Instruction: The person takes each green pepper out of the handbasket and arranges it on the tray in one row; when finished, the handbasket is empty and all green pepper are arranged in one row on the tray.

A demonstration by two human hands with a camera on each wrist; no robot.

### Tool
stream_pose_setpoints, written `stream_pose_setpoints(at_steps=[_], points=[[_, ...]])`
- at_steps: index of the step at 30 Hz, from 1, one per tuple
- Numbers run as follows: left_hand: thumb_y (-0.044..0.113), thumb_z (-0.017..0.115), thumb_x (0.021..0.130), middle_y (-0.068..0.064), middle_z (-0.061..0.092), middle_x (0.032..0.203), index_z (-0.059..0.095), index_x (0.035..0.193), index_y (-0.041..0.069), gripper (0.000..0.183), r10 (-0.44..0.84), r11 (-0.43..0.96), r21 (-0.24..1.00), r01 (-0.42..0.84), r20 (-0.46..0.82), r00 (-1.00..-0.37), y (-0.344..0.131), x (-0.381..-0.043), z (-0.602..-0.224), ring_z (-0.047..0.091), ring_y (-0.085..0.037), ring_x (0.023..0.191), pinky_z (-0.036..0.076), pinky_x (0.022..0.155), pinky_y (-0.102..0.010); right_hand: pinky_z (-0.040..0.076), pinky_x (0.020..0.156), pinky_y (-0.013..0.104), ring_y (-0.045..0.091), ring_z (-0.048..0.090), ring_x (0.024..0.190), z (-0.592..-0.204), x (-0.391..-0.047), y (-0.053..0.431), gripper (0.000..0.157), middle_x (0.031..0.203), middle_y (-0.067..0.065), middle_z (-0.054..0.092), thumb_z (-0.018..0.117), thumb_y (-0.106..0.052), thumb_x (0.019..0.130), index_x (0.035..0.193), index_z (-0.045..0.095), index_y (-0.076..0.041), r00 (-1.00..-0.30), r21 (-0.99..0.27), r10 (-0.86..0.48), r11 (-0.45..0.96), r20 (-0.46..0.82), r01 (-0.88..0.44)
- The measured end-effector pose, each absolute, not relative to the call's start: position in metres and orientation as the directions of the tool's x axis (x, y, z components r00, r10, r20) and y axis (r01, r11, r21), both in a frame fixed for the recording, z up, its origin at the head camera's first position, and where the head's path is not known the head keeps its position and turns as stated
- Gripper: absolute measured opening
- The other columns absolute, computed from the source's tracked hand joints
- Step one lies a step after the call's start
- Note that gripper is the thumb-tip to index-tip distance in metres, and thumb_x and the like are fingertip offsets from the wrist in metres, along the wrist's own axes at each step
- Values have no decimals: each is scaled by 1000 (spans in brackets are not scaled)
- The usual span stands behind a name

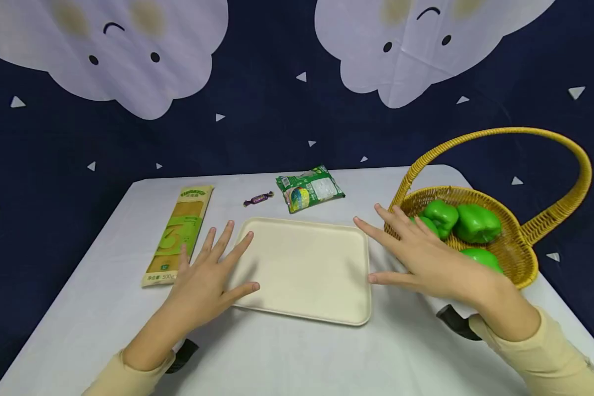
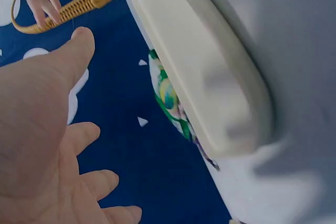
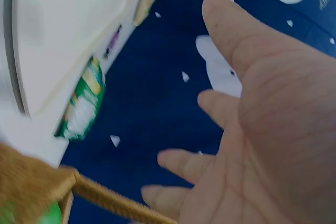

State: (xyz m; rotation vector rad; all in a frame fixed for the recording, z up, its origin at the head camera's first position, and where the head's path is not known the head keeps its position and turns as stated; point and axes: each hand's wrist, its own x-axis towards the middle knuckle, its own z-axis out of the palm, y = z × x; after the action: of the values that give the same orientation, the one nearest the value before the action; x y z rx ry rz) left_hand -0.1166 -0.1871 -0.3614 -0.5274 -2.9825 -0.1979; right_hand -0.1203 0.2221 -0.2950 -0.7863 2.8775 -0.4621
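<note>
Fingers spread and nothing held, my left hand (image 1: 203,283) hovers by the left edge of a cream rectangular tray (image 1: 304,269). My right hand (image 1: 423,258), also spread and holding nothing, is between the tray's right edge and a wicker basket (image 1: 527,264), overlapping the basket's near left rim in the head view. Several green bell peppers (image 1: 477,224) lie in the basket, partly covered by that hand. A yellow-green pack of noodles (image 1: 178,236) lies left of the tray, its lower corner behind my left fingers. In the wrist views both palms show bare.
Behind the tray lie a purple-wrapped candy (image 1: 258,199) and a green snack bag (image 1: 310,188). The basket's tall arched handle (image 1: 505,131) rises at the right. A white cloth covers the table (image 1: 297,357); a dark blue curtain (image 1: 267,137) with clouds hangs behind it.
</note>
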Motion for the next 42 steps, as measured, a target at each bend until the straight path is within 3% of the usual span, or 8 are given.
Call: stream_pose_setpoints(at_steps=[5,8,13,20,22,29,42], points=[[70,70,94,-12,14,182,22,172,39,98,307,936,145,321,113,-945,-204,-116,-367,20,-52,164,14,114,-95,38,118,76,47,32,161,-274,-122,245,84,178,12,27,67,-60,101,171,25,-41,-846,-338,-532,800,-19,-495],[71,70,93,-15,17,181,26,172,36,97,302,930,188,315,98,-948,-213,-116,-371,23,-56,161,15,112,-95,50,113,66,37,51,150,-266,-127,262,78,168,8,47,73,-51,101,168,36,-34,-842,-328,-539,794,9,-512],[70,71,93,-18,19,180,29,171,33,97,302,903,303,305,58,-951,-229,-118,-378,25,-60,159,13,114,-94,60,98,53,26,66,128,-259,-143,295,71,149,6,65,81,-39,98,161,51,-26,-856,-266,-513,819,57,-508],[65,79,89,-21,19,179,31,171,31,101,315,853,440,279,-10,-949,-249,-123,-388,20,-58,161,2,124,-86,53,105,70,45,62,136,-255,-171,326,70,155,16,61,81,-35,97,160,52,-21,-906,-290,-421,874,-49,-391],[65,80,88,-22,20,178,33,170,30,101,324,844,455,284,-12,-946,-252,-123,-389,21,-57,161,4,125,-85,51,107,72,48,58,140,-255,-180,332,72,157,18,59,82,-33,97,160,52,-17,-906,-283,-415,882,-84,-377],[63,83,86,-26,27,175,39,168,23,101,383,804,497,327,-13,-923,-255,-121,-393,30,-55,159,29,119,-83,57,103,68,56,61,133,-261,-209,343,75,156,30,55,81,-12,96,162,46,-7,-876,-312,-436,878,-207,-363],[63,86,83,-19,32,175,43,166,22,102,407,790,542,287,-113,-906,-248,-125,-399,30,-51,161,27,123,-79,58,96,68,61,55,135,-285,-227,359,83,154,32,55,82,6,82,158,52,-9,-879,-272,-387,910,-279,-314]])
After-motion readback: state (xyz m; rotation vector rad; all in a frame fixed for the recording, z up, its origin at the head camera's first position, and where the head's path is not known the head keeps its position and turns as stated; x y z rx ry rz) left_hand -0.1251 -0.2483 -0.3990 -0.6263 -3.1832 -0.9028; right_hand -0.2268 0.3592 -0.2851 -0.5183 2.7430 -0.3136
